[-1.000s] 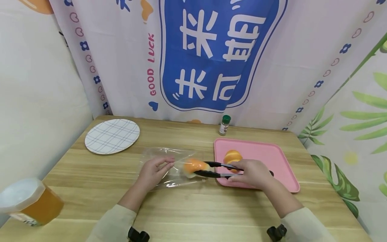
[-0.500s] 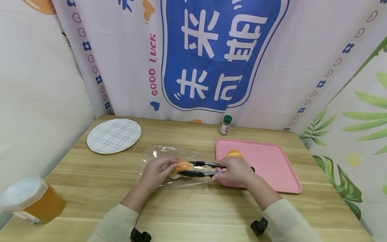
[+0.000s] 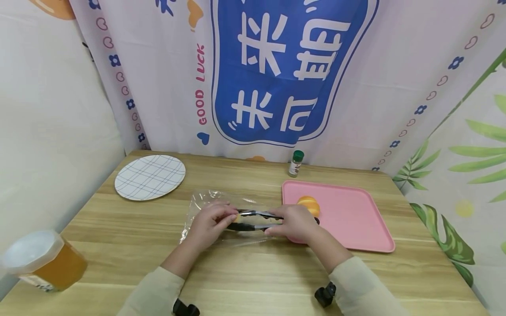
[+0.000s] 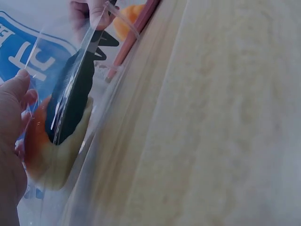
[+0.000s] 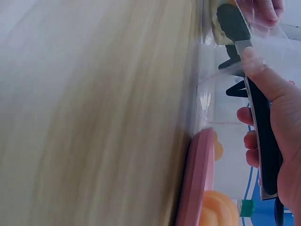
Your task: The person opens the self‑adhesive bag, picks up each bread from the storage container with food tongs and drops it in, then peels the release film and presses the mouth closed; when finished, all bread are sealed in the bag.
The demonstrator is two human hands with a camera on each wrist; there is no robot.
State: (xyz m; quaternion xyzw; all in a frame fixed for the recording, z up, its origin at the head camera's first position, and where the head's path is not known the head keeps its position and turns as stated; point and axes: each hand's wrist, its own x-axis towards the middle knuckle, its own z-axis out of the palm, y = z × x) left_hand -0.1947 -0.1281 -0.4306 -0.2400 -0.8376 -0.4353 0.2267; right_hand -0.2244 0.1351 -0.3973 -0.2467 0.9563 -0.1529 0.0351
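My right hand (image 3: 298,223) grips black-and-silver tongs (image 5: 263,136), whose dark tips (image 4: 70,99) lie inside a clear plastic bag (image 3: 253,237). Between the tips is an orange-and-cream bread piece (image 4: 56,160), also in the bag; in the head view my left hand (image 3: 209,224) hides most of it. That left hand pinches the bag's film beside the bread, thumb and fingers on the plastic. A second orange bread roll (image 3: 309,205) sits at the left side of a pink tray (image 3: 352,215), just behind my right hand.
A checked round plate (image 3: 150,177) lies at the back left. A jar of amber content (image 3: 59,267) stands at the front left. Behind the tray's left corner is a green-capped bottle (image 3: 295,164). A printed cloth hangs behind the table.
My right hand has moved left with the tongs, carrying the bread deeper into the bag to my left hand. The roll on the tray is more exposed than half a second ago.
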